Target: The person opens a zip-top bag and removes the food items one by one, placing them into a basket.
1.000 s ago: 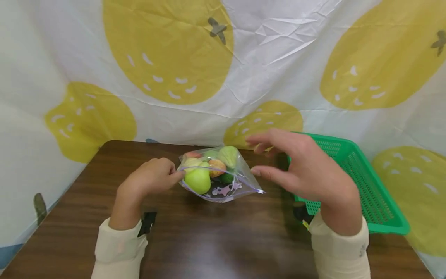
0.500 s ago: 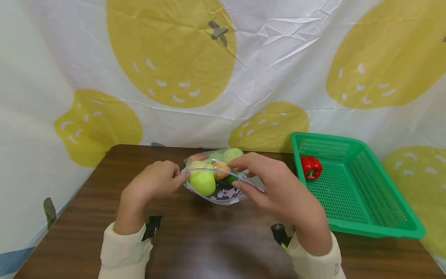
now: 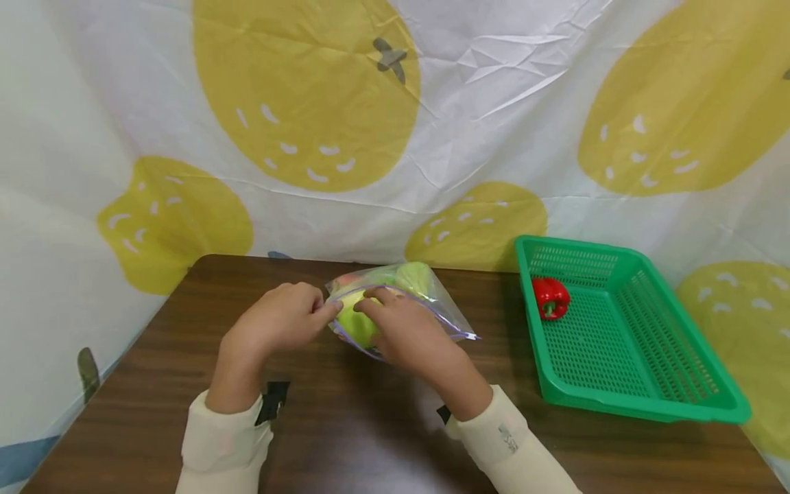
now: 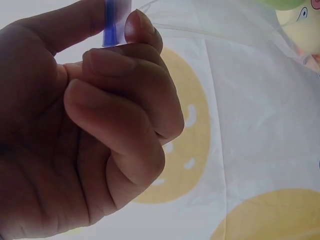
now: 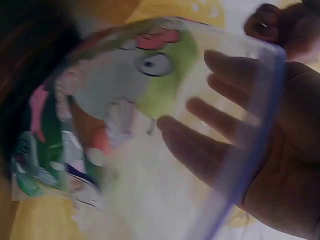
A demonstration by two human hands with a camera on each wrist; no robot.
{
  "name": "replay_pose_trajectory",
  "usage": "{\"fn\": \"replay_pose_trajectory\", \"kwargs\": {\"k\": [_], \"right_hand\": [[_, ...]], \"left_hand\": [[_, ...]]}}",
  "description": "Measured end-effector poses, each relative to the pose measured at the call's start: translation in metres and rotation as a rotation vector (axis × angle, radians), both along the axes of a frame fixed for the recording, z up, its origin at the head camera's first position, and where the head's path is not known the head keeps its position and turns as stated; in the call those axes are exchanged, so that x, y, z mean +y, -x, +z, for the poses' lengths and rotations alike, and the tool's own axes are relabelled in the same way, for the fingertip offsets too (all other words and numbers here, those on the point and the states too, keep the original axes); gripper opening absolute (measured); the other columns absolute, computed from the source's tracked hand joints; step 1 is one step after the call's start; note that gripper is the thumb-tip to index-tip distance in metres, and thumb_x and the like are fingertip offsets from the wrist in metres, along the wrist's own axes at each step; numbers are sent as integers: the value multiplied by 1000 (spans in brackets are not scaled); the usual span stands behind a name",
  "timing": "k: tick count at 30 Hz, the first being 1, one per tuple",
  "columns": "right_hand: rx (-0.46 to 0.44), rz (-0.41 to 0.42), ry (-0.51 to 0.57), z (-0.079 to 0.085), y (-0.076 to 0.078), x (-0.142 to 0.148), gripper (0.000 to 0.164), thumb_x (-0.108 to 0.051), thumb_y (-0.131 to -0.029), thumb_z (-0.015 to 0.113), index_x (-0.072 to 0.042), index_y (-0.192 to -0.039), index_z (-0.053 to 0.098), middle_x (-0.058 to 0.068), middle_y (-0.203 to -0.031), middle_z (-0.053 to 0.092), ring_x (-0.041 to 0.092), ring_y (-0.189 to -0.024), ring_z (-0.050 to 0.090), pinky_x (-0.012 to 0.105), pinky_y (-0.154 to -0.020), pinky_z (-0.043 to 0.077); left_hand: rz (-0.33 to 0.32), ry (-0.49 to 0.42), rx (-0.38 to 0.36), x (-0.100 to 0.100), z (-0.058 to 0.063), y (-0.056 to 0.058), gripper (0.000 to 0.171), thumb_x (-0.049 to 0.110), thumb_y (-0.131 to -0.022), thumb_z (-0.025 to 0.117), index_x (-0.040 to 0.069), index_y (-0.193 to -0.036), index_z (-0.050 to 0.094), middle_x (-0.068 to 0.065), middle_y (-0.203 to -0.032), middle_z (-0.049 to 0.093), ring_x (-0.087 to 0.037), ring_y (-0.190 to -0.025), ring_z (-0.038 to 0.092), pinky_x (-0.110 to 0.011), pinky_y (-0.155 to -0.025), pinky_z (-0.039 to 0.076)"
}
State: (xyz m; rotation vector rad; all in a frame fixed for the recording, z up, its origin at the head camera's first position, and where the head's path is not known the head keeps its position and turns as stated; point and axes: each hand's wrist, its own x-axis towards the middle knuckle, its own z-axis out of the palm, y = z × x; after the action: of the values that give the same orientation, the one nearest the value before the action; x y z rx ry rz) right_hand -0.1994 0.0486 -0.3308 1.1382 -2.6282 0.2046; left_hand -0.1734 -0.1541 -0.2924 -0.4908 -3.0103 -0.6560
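Closest in, two pale sleeves (image 3: 219,442) reach over the dark desk (image 3: 345,429), one hand out of each. The left hand (image 3: 280,315) has the bag's zip edge nipped between thumb and finger, the other fingers folded in below; that pinch looks meant to steady the rim so the mouth gapes. And here's the right hand (image 3: 410,329) over that mouth, fingers apart and only loosely bent, showing through the film in the right wrist view, nothing visible in their grasp! They seem placed that way to reach inside or spread the plastic.

Under them sits the one clear bag (image 3: 449,302), on the desk toward its far side, one white slider (image 3: 472,336) at its right corner. Count the contents: three pieces show from above, a yellow-green fruit (image 3: 356,324), a pale green vegetable (image 3: 415,276) and a reddish piece (image 3: 348,278); the right hand hides the rest, so no full tally.

Off to the right, well apart, one green basket (image 3: 648,410), within reach of the right arm, and in it one red pepper (image 3: 551,298), against the left wall. Behind everything, one hanging cloth (image 3: 487,123) with five big yellow prints.
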Motion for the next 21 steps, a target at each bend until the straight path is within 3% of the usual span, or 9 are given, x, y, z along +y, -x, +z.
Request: {"fn": "replay_pose_trajectory", "kwargs": {"k": [3, 8, 13, 21], "right_hand": [[-1, -20, 3, -9, 3, -3, 56, -18, -78, 78, -16, -130, 60, 10, -139, 54, 33, -100, 63, 47, -78, 57], [-17, -16, -9, -23, 13, -5, 69, -27, -75, 81, -19, -139, 54, 10, -146, 49, 34, -108, 61, 48, -81, 57], [-60, 10, -29, -34, 21, -7, 64, -24, -73, 80, -16, -133, 58, 13, -144, 49, 30, -108, 60, 45, -83, 57], [-42, 38, -25, -39, 25, -6, 58, -25, -72, 80, -12, -123, 57, 12, -124, 52, 22, -82, 58, 38, -73, 57]], "left_hand": [[-2, -5, -5, 0, -1, 0, 51, 29, -97, 56, 16, -51, 39, 5, -49, 32, -12, -45, 33, -29, -47, 32], [-4, -6, -18, 0, 0, -1, 50, 27, -96, 55, 16, -51, 39, 6, -49, 32, -11, -45, 33, -28, -47, 31], [-4, -5, -18, 1, -1, -2, 50, 28, -96, 56, 16, -51, 39, 6, -49, 32, -11, -45, 32, -28, -46, 31], [-9, -2, -16, 2, -1, -1, 51, 27, -96, 56, 17, -50, 38, 7, -48, 31, -10, -45, 31, -27, -46, 30]]}}
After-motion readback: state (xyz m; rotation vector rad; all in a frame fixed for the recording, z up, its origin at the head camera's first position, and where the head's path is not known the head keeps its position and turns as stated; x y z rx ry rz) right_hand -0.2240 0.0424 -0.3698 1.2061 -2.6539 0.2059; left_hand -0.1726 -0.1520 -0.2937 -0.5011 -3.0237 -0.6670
